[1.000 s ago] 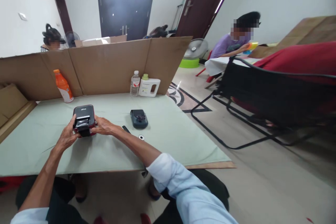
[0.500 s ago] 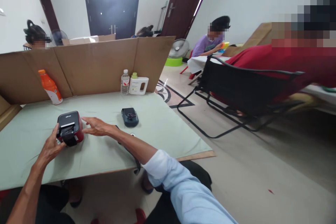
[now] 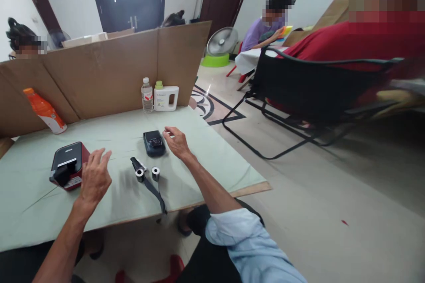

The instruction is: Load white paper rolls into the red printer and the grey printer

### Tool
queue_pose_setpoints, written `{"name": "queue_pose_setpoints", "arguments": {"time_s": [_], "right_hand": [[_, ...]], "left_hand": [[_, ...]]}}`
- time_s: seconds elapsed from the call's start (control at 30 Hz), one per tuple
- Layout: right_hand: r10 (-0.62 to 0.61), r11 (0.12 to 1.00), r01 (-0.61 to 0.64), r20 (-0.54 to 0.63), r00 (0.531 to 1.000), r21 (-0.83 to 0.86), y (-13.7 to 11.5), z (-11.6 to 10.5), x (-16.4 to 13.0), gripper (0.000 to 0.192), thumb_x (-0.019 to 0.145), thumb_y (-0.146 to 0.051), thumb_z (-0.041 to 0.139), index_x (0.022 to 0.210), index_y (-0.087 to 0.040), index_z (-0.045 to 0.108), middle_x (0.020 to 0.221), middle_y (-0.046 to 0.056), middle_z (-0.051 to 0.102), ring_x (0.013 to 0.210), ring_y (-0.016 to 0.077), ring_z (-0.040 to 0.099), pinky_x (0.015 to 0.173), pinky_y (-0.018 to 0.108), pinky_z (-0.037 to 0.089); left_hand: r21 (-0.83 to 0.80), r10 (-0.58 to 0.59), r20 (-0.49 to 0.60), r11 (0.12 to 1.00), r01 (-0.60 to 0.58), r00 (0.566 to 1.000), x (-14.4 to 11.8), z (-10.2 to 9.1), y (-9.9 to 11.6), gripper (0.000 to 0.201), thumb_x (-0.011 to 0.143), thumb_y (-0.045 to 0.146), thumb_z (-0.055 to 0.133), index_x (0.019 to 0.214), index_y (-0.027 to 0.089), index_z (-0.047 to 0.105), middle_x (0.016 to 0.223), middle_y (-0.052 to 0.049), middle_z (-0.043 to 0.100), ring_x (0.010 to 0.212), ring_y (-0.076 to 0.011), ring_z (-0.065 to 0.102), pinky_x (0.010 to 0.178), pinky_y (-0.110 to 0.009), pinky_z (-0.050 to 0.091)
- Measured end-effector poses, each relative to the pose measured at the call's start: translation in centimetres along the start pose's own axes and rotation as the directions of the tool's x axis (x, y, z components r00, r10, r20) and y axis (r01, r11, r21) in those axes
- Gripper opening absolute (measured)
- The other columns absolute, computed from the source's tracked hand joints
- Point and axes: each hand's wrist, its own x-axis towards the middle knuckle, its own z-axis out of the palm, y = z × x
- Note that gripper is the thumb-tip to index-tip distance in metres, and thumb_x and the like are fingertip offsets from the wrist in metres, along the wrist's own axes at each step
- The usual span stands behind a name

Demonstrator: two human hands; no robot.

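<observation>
Red printer (image 3: 68,166) with black lid, resting on the tabletop (image 3: 206,159) at its 8 o'clock area, its front flap tipped open toward the viewer. Left hand (image 3: 95,178) hovers just at the printer's 3 o'clock, fingers spread and loose, grasping nothing and apart from the casing. Right hand (image 3: 176,141) is raised just at 3 o'clock of a dark printer (image 3: 153,143) lying near the tabletop's centre; its fingers are curled with thumb and forefinger pinched close, and whether they hold anything small cannot be told. Between the two hands, at 6 o'clock of the dark printer, stand two rolls (image 3: 148,173) side by side, with a black strap (image 3: 154,190) trailing from them over the near edge. At the far edge, at 12 o'clock, a water bottle (image 3: 146,95) touches a white jug (image 3: 165,98); an orange bottle (image 3: 44,110) leans at 10 o'clock. A cardboard screen (image 3: 109,70) backs the tabletop. At 2 o'clock, a black chair (image 3: 308,93) carries a person in red (image 3: 365,42).
</observation>
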Motion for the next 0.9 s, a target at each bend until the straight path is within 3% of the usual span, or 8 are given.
{"name": "queue_pose_setpoints", "arguments": {"time_s": [0.1, 0.2, 0.3, 0.43, 0.57, 0.7, 0.9], "right_hand": [[0.046, 0.994, -0.037, 0.088, 0.995, -0.102, 1.4, 0.4, -0.1, 0.036, 0.096, -0.035, 0.056, 0.123, -0.015, 0.07, 0.121, 0.015, 0.072, 0.095, 0.0239, 0.07, 0.093, 0.038, 0.054], [0.109, 0.971, -0.073, 0.147, 0.983, -0.226, 1.9, 0.3, -0.5, 0.038, 0.098, -0.039, 0.056, 0.126, -0.016, 0.069, 0.123, 0.016, 0.072, 0.102, 0.026, 0.068, 0.095, 0.039, 0.051], [0.148, 0.947, -0.077, 0.211, 0.966, -0.313, 1.9, 0.0, -1.0, 0.037, 0.1, -0.044, 0.055, 0.12, -0.017, 0.072, 0.119, 0.015, 0.073, 0.109, 0.0274, 0.066, 0.094, 0.036, 0.049], [0.178, 0.929, -0.058, 0.304, 0.936, -0.367, 1.3, -0.4, -1.4, 0.04, 0.103, -0.048, 0.048, 0.102, -0.017, 0.074, 0.106, 0.014, 0.075, 0.098, 0.0254, 0.066, 0.08, 0.03, 0.045], [0.184, 0.943, -0.063, 0.354, 0.917, -0.328, 0.8, -0.3, -1.3, 0.047, 0.103, -0.049, 0.042, 0.089, -0.016, 0.073, 0.088, 0.01, 0.074, 0.083, 0.0212, 0.064, 0.07, 0.027, 0.041], [0.178, 0.951, -0.074, 0.335, 0.925, -0.3, 0.4, 0.5, -1.3, 0.041, 0.1, -0.043, 0.046, 0.084, -0.016, 0.072, 0.082, 0.009, 0.072, 0.08, 0.0209, 0.063, 0.071, 0.027, 0.042], [0.008, 0.997, 0.023, 0.423, 0.906, -0.068, -0.8, 2.5, -1.9, 0.039, 0.099, -0.041, 0.044, 0.078, -0.017, 0.067, 0.075, 0.003, 0.065, 0.076, 0.0175, 0.059, 0.068, 0.024, 0.043]], "left_hand": [[-0.153, 0.102, 0.069, 0.984, -0.091, 0.992, 1.8, 1.6, 1.4, 0.055, 0.086, 0.005, 0.045, 0.136, 0.021, 0.065, 0.141, -0.012, 0.064, 0.134, -0.0292, 0.057, 0.115, -0.05, 0.05], [-0.253, 0.139, 0.121, 0.962, -0.105, 0.983, 4.4, 3.7, 1.8, 0.054, 0.086, 0.006, 0.048, 0.134, 0.021, 0.067, 0.137, -0.009, 0.068, 0.13, -0.0268, 0.061, 0.117, -0.047, 0.048], [-0.32, 0.096, 0.272, 0.947, -0.004, 0.958, 7.7, 6.6, 1.7, 0.047, 0.086, 0.013, 0.054, 0.13, 0.018, 0.07, 0.129, -0.011, 0.072, 0.118, -0.0277, 0.068, 0.112, -0.045, 0.051], [-0.429, 0.049, 0.502, 0.881, 0.199, 0.864, 11.2, 10.7, 2.0, 0.057, 0.073, 0.025, 0.075, 0.129, 0.012, 0.068, 0.123, -0.016, 0.074, 0.096, -0.0276, 0.073, 0.09, -0.039, 0.059], [-0.611, 0.146, 0.541, 0.745, 0.268, 0.828, 12.4, 13.5, 3.0, 0.059, 0.058, 0.025, 0.083, 0.114, 0.012, 0.071, 0.098, -0.008, 0.077, 0.083, -0.0235, 0.07, 0.074, -0.031, 0.056], [-0.651, 0.124, 0.514, 0.701, 0.291, 0.849, 12.1, 14.1, 3.4, 0.051, 0.056, 0.026, 0.082, 0.103, 0.012, 0.071, 0.081, -0.002, 0.071, 0.076, -0.0205, 0.066, 0.068, -0.028, 0.051], [-0.608, 0.101, 0.432, 0.766, 0.206, 0.896, 10.8, 11.4, 1.0, 0.051, 0.06, 0.026, 0.076, 0.109, 0.013, 0.07, 0.082, 0.0, 0.069, 0.075, -0.0193, 0.062, 0.071, -0.029, 0.05]]}}
